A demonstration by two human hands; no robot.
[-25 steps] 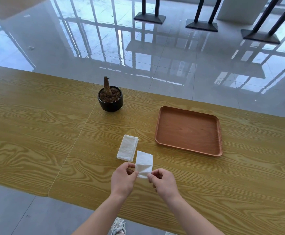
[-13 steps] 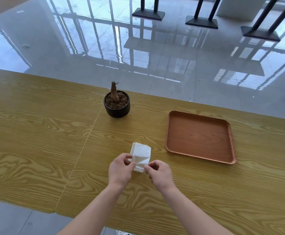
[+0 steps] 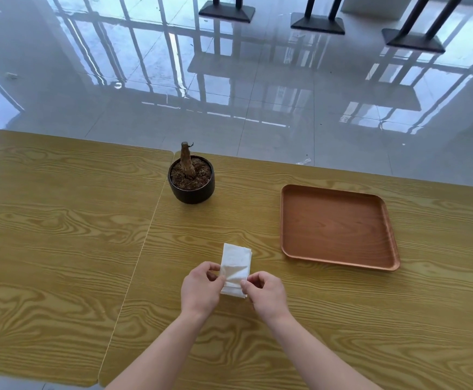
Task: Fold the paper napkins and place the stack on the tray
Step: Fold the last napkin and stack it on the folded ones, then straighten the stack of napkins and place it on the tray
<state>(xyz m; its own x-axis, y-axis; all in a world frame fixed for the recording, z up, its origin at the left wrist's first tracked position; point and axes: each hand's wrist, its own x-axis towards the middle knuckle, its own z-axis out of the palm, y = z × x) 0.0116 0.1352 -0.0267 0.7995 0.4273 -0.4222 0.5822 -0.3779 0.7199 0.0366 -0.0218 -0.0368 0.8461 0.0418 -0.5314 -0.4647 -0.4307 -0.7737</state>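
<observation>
Both hands, left hand [image 3: 200,288] and right hand [image 3: 266,292], pinch the folded paper napkins [image 3: 235,267] (near edge) in a narrow grip, left of the wooden tray [image 3: 339,261].

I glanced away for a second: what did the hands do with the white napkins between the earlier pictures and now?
The napkin held in both hands was carried forward, away from the person, and laid on the folded one lying on the table; together they now form one napkin stack. The left hand and right hand still pinch its near end. The tray and plant pot stayed put.
</observation>
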